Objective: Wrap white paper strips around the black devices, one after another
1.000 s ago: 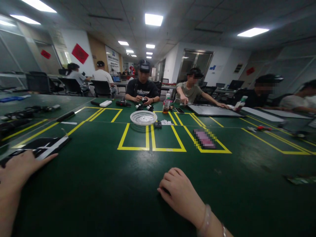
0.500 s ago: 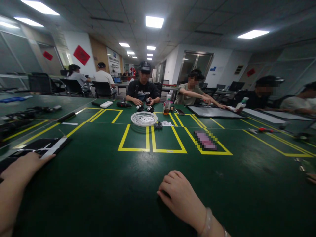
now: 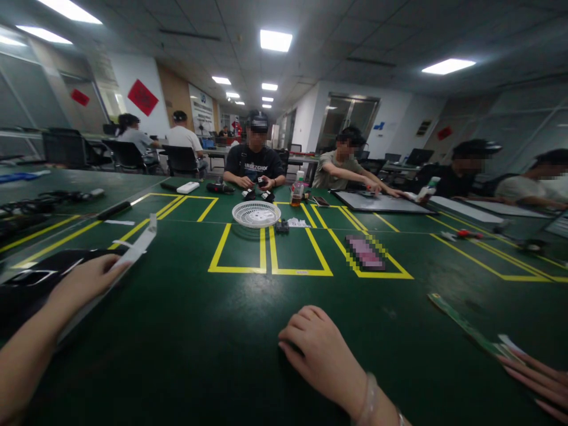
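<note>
far left, well to the near-left of the slotted white basket (image 3: 252, 223): left hand (image 3: 91, 278) palm down over a flat black case (image 3: 27, 296). fingers appear to be grasping its pale-edged side, thumb laid along the pale strip (image 3: 138, 244); fingertips hidden, so firmness of grip can't be read. handling notes (judgement): keep the thumb flat, spread pressure along the edge, don't lever on the thin tip, and support the case's far end so it doesn't twist.

appearance: case black, dull, with a silvery rectangular outline on top; left end cut off by the view. strip off-white, narrow, slanting up to a squared tip that leans toward the basket; a small loose-looking tab sticks out beside it. whether strip and case are joined: can't tell.

near side of the basket, slightly right: right hand (image 3: 317, 361) on the green table (image 3: 213, 343), fingers loosely curled, not clenched, nothing seen in them; palm hidden. free to lend support.

far right and nearer than the basket: a co-worker's hand (image 3: 539, 378), fingers stretched out at a narrow green circuit board (image 3: 464, 326).
</note>
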`<action>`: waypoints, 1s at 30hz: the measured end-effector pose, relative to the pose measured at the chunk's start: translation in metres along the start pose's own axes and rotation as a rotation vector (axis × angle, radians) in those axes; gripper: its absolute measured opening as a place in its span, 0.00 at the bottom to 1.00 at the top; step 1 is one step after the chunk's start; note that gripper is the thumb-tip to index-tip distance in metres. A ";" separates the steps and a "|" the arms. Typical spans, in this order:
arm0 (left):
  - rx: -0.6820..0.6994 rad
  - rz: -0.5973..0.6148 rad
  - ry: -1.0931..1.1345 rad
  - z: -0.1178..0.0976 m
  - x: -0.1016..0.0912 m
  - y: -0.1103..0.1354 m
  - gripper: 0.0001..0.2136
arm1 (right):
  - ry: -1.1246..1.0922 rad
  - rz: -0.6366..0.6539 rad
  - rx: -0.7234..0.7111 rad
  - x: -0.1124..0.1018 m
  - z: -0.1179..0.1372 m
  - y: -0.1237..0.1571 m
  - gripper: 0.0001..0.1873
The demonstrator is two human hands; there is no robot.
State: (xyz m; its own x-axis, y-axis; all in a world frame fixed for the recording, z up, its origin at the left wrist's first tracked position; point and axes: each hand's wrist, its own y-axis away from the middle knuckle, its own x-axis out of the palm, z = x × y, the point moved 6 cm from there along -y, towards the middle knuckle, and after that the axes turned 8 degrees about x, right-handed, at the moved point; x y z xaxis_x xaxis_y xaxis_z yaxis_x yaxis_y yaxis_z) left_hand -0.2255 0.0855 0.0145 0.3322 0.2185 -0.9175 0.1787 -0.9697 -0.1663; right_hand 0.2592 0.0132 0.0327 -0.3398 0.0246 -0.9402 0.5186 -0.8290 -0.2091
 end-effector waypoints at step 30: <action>0.018 -0.020 0.038 -0.005 0.013 -0.002 0.36 | -0.005 0.112 -0.057 0.002 0.004 0.002 0.19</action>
State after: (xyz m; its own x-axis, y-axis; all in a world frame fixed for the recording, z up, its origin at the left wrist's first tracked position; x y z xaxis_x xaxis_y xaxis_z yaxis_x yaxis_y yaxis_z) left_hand -0.2172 0.0907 0.0046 0.3633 0.2420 -0.8997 0.1693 -0.9668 -0.1916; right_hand 0.2561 0.0092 0.0316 -0.2810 -0.0693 -0.9572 0.5975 -0.7931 -0.1181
